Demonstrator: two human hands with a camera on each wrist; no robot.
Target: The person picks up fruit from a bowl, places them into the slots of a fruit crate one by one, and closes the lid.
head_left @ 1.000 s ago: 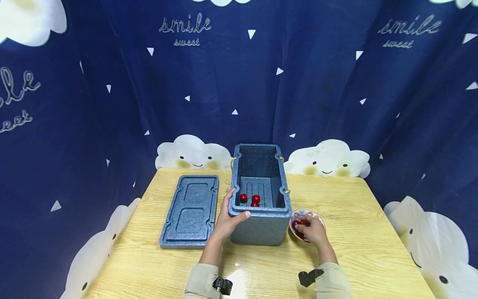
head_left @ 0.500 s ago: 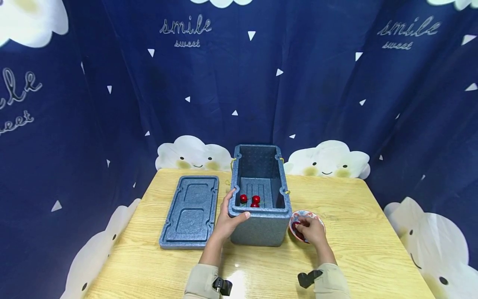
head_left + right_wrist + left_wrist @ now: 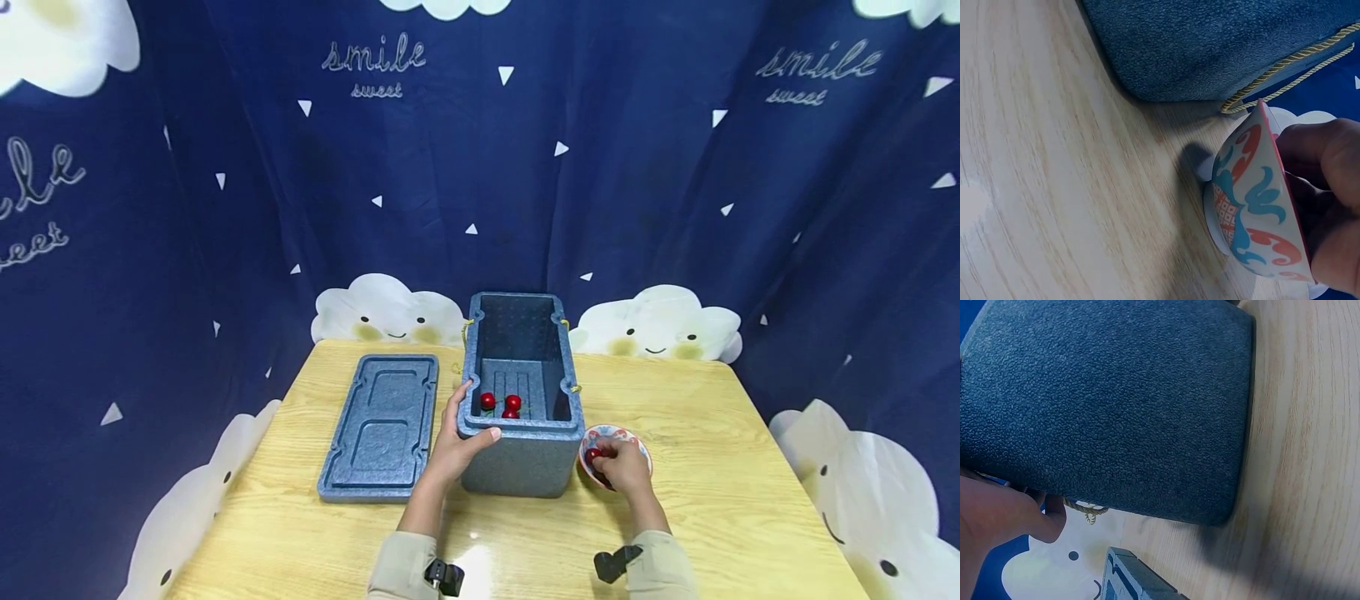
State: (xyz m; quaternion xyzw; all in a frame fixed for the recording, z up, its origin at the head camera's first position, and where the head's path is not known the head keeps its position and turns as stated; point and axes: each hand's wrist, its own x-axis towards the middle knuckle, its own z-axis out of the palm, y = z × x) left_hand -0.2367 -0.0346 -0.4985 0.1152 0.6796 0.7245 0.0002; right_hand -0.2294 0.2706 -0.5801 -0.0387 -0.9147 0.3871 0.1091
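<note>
A blue-grey foam box point(image 3: 517, 458) stands lidless at the middle of the table. Three red cherries point(image 3: 513, 402) with green stems lie on its floor near the front wall. My left hand point(image 3: 453, 450) grips the box's front left corner, thumb over the front rim and fingers along the left side; the left wrist view shows this hand point(image 3: 1004, 512) against the box wall. To the right of the box is a small patterned bowl point(image 3: 1250, 206). My right hand point(image 3: 626, 467) reaches into it, its thumb and fingers pinching a red cherry point(image 3: 593, 456). The bowl's wall hides the fingertips in the right wrist view.
The box's flat lid point(image 3: 381, 425) lies on the table point(image 3: 720, 483) to the left. Yellow rope handles point(image 3: 1291, 62) hang at the box's sides. A dark blue curtain point(image 3: 420, 167) with clouds closes off the back and sides.
The right hand has shifted slightly within the bowl, and a red cherry shows more plainly at its fingertips. The left hand keeps its grip on the box.
</note>
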